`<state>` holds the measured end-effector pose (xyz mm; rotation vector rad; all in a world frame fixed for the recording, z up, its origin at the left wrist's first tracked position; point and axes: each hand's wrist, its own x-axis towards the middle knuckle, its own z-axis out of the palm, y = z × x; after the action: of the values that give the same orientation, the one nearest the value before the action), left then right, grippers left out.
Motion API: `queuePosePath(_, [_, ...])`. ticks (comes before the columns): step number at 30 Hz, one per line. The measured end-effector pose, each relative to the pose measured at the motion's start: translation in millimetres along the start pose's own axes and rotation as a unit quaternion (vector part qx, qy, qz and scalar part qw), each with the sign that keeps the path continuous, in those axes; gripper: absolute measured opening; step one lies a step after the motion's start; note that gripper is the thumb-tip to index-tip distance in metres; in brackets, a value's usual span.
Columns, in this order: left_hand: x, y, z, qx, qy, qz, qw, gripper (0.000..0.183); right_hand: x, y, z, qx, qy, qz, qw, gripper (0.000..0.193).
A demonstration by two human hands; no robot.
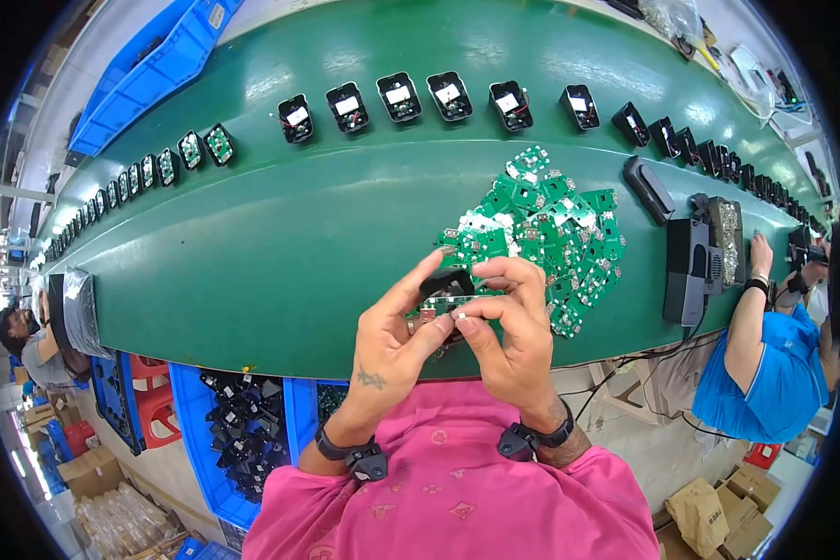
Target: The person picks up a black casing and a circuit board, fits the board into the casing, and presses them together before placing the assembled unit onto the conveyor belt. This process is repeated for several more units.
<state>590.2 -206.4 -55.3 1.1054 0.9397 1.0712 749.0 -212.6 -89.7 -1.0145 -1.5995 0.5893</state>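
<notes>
Close in front of me, my left hand point(389, 343) grips a green circuit board point(441, 303) at the near side of a black plastic housing point(450, 280). The board stands edge-on, so its face is mostly hidden. Thumb and finger of my right hand point(516, 338) pinch a small white connector point(460, 315) by the board's near edge, while its other fingers rest against the housing. Just beyond my hands spreads a loose pile of green circuit boards point(560, 233).
A row of open black housings point(399, 97) curves across the green table point(280, 233). To the right are a black device point(687, 271) and a tray of small metal parts point(726, 238), near a person in blue point(765, 373). A blue bin point(191, 411) of black parts stands below the table's left edge.
</notes>
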Motion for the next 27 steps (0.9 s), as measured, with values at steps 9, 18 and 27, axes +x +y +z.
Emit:
queuePosePath(9, [-9.7, -0.1, 0.9, 0.114, 0.061, 0.097, 0.987, 0.059, 5.1, -18.6, -5.4, -0.103, 0.016, 0.009, 0.994, 0.008])
queuePosePath(18, [-11.3, 2.5, -3.0, 0.179, 0.039, 0.103, 0.978, 0.056, 14.1, -15.6, -12.9, -0.035, -0.06, 0.005, 0.998, 0.008])
queuePosePath(27, [-8.0, 7.4, -3.9, 0.361, 0.02, 0.198, 0.911, 0.051, 13.1, -15.4, -10.0, -0.034, -0.073, 0.018, 0.997, 0.01])
